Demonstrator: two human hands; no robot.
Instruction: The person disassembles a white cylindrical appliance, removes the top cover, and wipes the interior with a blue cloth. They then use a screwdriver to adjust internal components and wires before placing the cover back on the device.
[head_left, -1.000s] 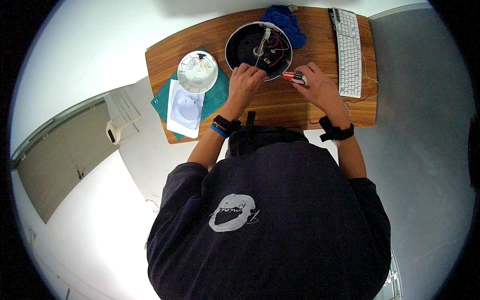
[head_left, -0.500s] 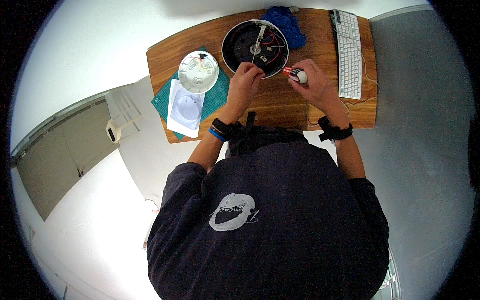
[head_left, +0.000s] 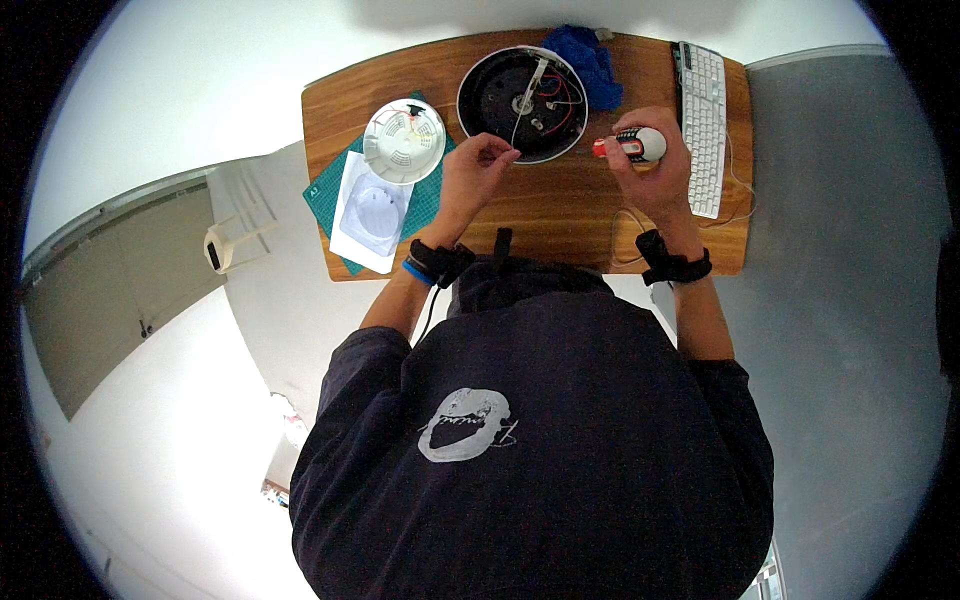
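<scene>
A round black housing with a white rim (head_left: 490,130) lies at the middle of the desk. Inside it are red and white wires and a pale strip. At its near edge, my left hand (head_left: 474,175) pinches the end of a thin white wire (head_left: 515,132) that comes out of the housing. To the right, apart from the housing, my right hand (head_left: 655,185) grips a red, black and white tool (head_left: 645,146) with a rounded white end. Its red end points left; I cannot tell its exact kind.
On the left, a white round cover with wires (head_left: 405,150) and a printed paper sheet (head_left: 372,212) lie on a green cutting mat (head_left: 328,195). A blue cloth (head_left: 590,70) is bunched behind the housing. A white keyboard (head_left: 705,130) with a cable lies at the right.
My right hand has moved right with the tool, away from the housing, and the tool lies more level. The left hand still pinches the wire. The whole view has shifted slightly.
</scene>
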